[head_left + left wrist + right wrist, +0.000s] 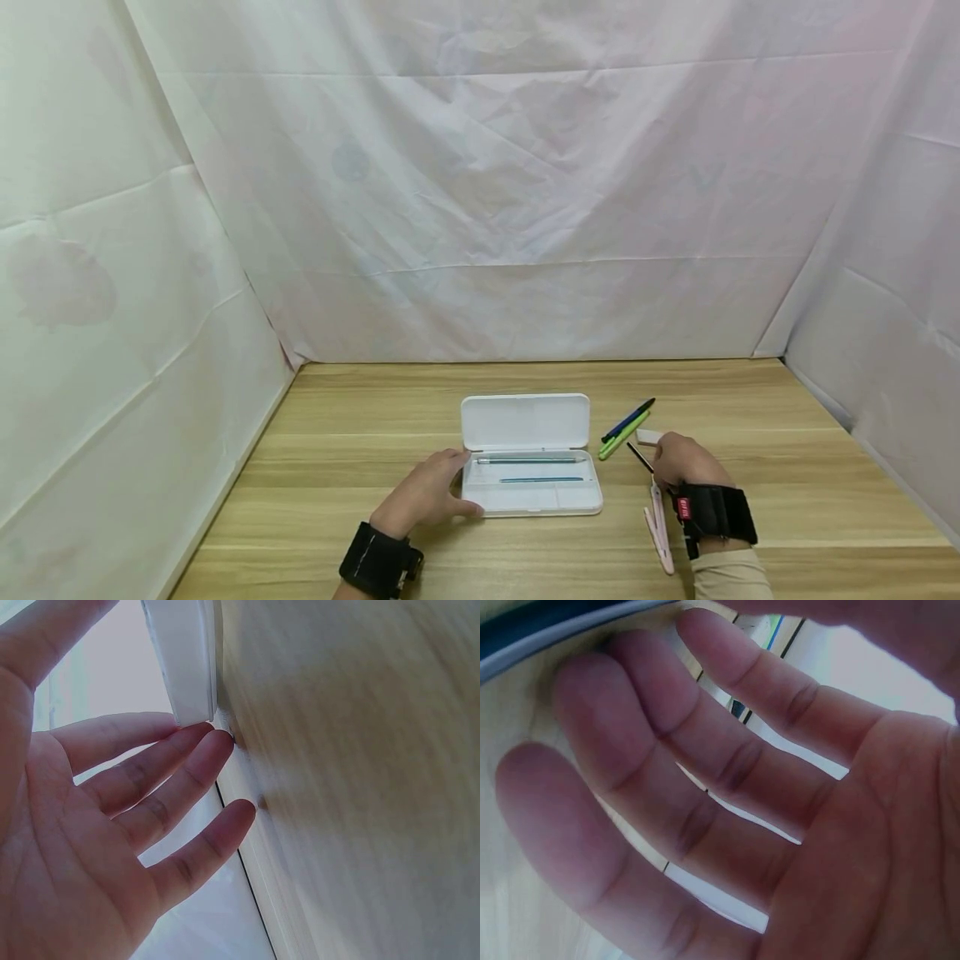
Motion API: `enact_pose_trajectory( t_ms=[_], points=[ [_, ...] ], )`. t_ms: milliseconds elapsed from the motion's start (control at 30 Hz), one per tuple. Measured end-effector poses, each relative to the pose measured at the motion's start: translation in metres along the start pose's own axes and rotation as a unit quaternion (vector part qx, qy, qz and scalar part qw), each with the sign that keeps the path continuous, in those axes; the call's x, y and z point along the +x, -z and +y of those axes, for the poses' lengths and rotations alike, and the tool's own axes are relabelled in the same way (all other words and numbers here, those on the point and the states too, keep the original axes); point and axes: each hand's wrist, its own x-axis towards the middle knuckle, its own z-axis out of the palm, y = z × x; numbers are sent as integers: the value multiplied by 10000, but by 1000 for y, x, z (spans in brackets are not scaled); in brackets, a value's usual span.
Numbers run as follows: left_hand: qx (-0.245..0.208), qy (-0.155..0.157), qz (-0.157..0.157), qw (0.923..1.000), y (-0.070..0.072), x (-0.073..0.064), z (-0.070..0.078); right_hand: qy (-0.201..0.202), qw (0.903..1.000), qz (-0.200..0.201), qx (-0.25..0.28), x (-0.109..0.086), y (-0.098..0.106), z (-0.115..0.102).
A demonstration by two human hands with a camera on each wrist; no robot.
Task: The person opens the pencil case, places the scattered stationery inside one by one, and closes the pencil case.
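Observation:
A white pencil case [525,510] lies with its lid [525,422] raised. Inside it are a teal pencil [532,460] and a thinner blue stick [542,480]. My left hand [431,490] touches the case's left end, fingers extended and thumb at the front corner. Fingertips meet the case wall [187,667] in the left wrist view. To the right, my right hand [686,462] is low over the table beside a white block like an eraser [647,437] and a thin black stick [640,457]. Its fingers bend loosely; what lies between thumb and index fingertip is hidden.
A blue pen [627,421] and a green pen [624,435] lie side by side right of the case. A pink two-legged tool [657,529] is near the right wrist. White cloth [525,208] walls off the wooden table [360,417] at the back and sides.

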Motion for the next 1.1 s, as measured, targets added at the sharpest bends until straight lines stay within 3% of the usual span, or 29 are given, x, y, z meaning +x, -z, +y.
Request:
enact_pose_trajectory(
  t_ms=[633, 1100],
  points=[
    [11, 9, 35, 10000, 0, 0, 0, -301, 9995, 103, -92, 7, -7, 3],
    [-107, -22, 23, 9999, 0, -1, -1, 201, 9989, 266, 337, -3, 9, -11]
  ],
)
